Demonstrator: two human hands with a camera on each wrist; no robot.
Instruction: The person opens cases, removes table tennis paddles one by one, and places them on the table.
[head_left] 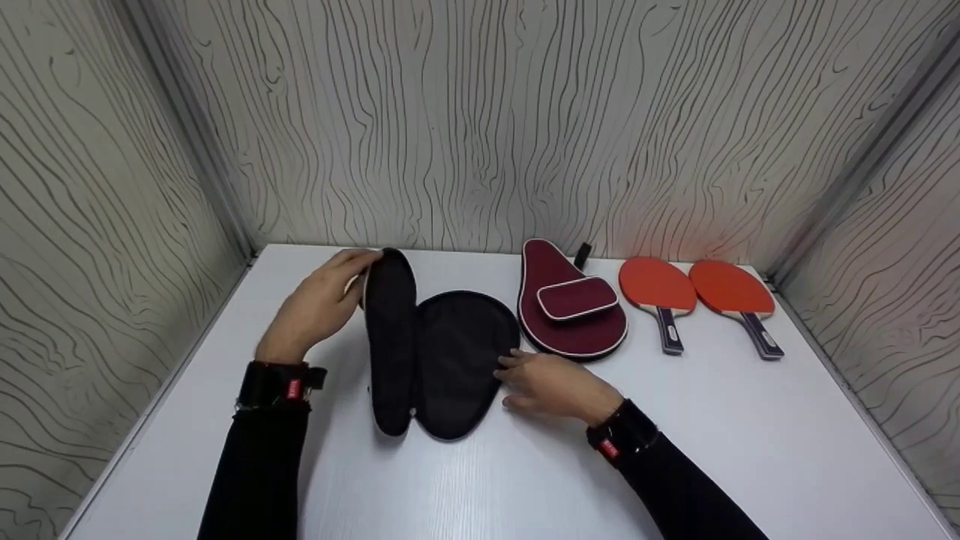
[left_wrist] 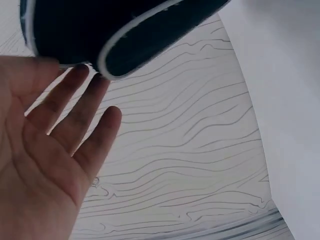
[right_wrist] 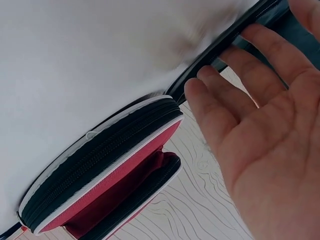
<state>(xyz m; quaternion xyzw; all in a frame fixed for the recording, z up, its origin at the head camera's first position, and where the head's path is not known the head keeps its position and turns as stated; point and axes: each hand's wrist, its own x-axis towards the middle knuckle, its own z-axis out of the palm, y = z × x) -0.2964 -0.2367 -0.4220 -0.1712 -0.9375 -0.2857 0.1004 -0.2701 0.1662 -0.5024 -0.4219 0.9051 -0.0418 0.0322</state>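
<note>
A black-lined table tennis racket case lies unfolded on the white table, one half flat and the other standing up on its left. My left hand holds the raised half near its far end. In the left wrist view my left fingers meet the white-piped edge of the case. The right hand rests its fingertips on the right rim of the flat half. In the right wrist view those fingers are nearly straight along the zipped edge.
Just right of the black-lined case lies a closed maroon racket case with a small pocket and black strap. Two red table tennis bats lie farther right, handles toward me. Wood-patterned panels wall the table's back and sides.
</note>
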